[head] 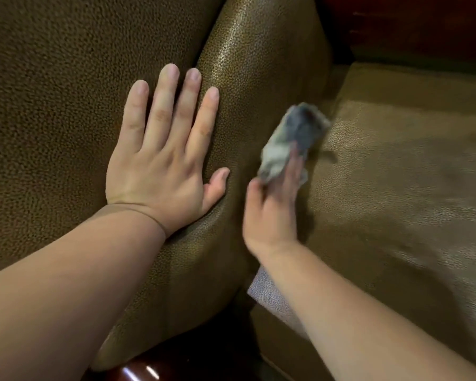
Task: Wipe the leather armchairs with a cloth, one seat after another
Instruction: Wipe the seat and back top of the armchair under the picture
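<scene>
A brown pebbled leather armchair fills the view. My left hand (165, 158) lies flat with straight, spread fingers on its padded armrest (259, 64). My right hand (272, 213) holds a grey cloth (294, 138) under its fingers, thumb pinching the cloth's near edge. The cloth is pressed where the armrest's inner side meets the seat cushion (396, 193). Both the right hand and the cloth are blurred by motion.
Dark red wood (412, 26) runs along the top right behind the seat. A glossy wooden piece (138, 371) shows at the bottom edge under the armrest. A pale patch (267, 292) lies at the seat's front left corner, beneath my right forearm.
</scene>
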{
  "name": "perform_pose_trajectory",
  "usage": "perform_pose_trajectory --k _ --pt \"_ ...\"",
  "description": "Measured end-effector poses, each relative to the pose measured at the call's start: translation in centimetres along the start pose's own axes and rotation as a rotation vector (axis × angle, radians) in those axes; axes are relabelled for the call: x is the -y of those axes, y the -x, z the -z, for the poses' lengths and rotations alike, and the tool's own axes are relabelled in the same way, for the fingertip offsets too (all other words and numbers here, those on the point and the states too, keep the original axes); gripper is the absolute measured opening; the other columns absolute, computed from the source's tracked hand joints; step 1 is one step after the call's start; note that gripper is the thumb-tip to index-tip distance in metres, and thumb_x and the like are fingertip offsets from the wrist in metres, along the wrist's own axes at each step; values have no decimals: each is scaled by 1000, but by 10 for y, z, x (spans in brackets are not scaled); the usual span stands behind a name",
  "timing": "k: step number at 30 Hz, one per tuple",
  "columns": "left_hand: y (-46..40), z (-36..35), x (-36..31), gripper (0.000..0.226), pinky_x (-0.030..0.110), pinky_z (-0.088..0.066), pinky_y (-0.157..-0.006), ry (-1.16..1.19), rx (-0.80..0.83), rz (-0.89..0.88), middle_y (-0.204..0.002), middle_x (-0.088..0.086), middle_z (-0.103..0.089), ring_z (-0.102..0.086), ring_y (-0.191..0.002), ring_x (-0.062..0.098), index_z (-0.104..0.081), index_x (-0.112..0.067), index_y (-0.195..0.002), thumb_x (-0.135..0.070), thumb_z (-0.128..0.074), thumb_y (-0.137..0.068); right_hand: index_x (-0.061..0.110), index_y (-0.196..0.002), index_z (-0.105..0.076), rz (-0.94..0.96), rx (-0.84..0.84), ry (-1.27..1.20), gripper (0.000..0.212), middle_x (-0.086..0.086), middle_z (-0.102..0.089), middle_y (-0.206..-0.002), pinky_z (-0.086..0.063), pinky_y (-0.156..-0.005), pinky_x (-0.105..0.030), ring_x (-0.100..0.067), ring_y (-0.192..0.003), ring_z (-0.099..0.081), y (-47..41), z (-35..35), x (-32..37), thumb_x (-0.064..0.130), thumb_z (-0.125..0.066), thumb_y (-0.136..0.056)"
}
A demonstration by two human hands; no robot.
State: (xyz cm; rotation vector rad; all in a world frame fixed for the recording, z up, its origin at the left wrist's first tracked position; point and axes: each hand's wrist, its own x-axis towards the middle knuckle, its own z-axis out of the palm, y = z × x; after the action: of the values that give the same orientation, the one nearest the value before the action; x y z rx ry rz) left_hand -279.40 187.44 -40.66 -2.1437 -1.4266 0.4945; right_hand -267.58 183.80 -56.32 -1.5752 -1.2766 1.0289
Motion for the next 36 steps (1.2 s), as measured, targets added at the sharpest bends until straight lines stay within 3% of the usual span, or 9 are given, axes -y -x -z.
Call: perform_pose_trajectory --k 2,4,10,16,21,24,27,31,36 --pt "0 0 0 92 48 21 -125 7 4 -3 -174 21 -7 -1 -161 42 -6 -7 -168 -61 -35 -98 -6 -153 -35 -285 -126 -123 80 -27 -11 -169 -13 -127 -55 -38 -158 -10 -27 -4 12 53 -24 -101" --pt "0 2 0 93 47 22 -124 15 19 3 -175 21 -6 0 -161 42 -4 -8 -168 -62 -36 -98 -9 -143 -48 -256 -153 -39 77 -32 -18 -166 -16 -126 -56 -43 -156 -17 -6 -14 13 53 -30 -102" --pt "1 6 -2 94 45 25 -122 4 37 13 -175 20 -4 2 -161 41 -3 -9 -168 -61 -39 -98 3 -145 -38 -398 662 105 107 -24 -33 -150 -33 -116 -44 -39 -140 -35 125 17 14 80 -10 -76" --pt "3 10 -3 93 50 17 -125 -27 35 28 -175 19 -5 3 -161 40 -4 -10 -168 -63 -36 -98 7 -162 -23 -334 109 -5 97 -21 6 -171 0 -129 -46 -31 -159 7 29 -4 21 71 -12 -90" --pt "13 30 -8 76 52 3 -130 16 98 13 -175 19 -6 -3 -162 36 -13 -23 -168 -57 -32 -103 2 -153 -33 -127 679 52 106 -20 34 -164 10 -126 -57 -32 -146 44 173 6 59 79 2 -88" --pt "106 35 -10 70 50 -9 -131 146 184 -67 -176 16 -5 -9 -162 35 -22 -20 -168 -43 -40 -103 -5 -140 -48 -11 504 94 84 -40 6 -163 -6 -125 -64 -47 -150 22 150 14 52 61 -18 -97" --pt "247 27 -27 70 50 -11 -130 175 219 -101 -176 13 -8 -10 -162 33 -30 -11 -165 -41 -42 -102 8 -161 -27 -63 442 155 81 -16 15 -171 6 -129 -48 -33 -157 20 73 19 35 57 -12 -98" --pt "297 6 -45 78 45 -1 -130 238 190 38 -177 5 0 1 -163 26 -19 -14 -167 -53 -33 -101 20 -165 -20 14 184 144 82 -11 13 -173 9 -127 -55 -34 -158 18 54 -1 29 64 -1 -97" --pt "294 6 -41 82 47 -4 -131 264 133 23 -174 11 -12 -3 -163 30 -24 -12 -166 -50 -41 -95 27 -166 -3 -491 526 -35 73 -5 28 -169 19 -120 -53 -31 -154 29 153 -17 59 64 -2 -103"
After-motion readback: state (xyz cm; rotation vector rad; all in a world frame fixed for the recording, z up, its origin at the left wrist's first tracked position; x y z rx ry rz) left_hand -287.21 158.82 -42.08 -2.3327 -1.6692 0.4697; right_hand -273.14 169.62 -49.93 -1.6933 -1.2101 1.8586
